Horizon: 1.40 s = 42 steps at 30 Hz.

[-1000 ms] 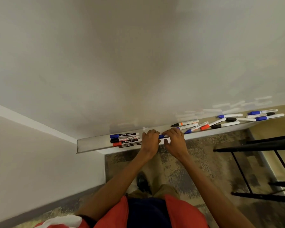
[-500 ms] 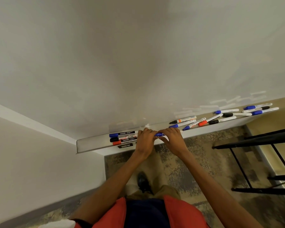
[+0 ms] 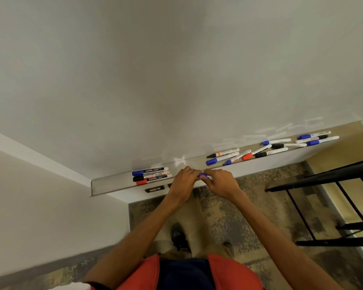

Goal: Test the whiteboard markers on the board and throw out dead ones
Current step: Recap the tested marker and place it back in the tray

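The left grip (image 3: 184,181) and the right grip (image 3: 220,183) both clench the blue-capped white plastic marker (image 3: 203,176) just over the grey metal tray (image 3: 113,186) at 6 o'clock of the white board (image 3: 176,80); light, stiff and smooth, it seems best held at barrel and cap.
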Motion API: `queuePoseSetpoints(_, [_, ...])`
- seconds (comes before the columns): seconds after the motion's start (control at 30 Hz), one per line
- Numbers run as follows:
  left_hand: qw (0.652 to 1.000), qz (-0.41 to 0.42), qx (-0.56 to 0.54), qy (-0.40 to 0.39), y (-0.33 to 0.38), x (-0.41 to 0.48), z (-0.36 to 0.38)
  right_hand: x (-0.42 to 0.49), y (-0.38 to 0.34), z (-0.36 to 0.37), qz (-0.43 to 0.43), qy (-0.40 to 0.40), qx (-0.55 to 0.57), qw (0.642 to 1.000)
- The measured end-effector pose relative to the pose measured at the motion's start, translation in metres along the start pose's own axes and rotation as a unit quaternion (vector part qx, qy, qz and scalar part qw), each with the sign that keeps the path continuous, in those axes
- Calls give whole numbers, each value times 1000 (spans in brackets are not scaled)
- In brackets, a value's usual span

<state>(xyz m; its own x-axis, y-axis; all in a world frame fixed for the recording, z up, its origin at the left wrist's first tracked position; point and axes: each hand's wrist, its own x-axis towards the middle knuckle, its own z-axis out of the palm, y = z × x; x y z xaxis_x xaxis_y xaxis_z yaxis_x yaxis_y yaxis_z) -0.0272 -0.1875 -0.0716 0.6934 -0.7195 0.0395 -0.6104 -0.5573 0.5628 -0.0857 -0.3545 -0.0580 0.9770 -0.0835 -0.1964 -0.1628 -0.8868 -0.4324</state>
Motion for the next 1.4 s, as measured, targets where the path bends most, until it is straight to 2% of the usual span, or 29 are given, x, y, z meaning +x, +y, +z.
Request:
queuePoseSetpoints(0.17, [999, 45, 5, -19, 12, -3, 3, -15, 12, -10, -1, 0, 15, 1000])
queuePoseSetpoints(0.4, [999, 41, 16, -22, 42, -4, 14, -28, 34, -29, -6, -15, 21, 1000])
queuePoseSetpoints(0.97, [991, 39, 125, 34, 95, -26, 2, -57, 37, -61, -112, -53, -27, 992])
queuePoseSetpoints(1.4, [973, 57, 195, 112, 104, -18, -28, -44, 23, -86, -151, -36, 15, 988])
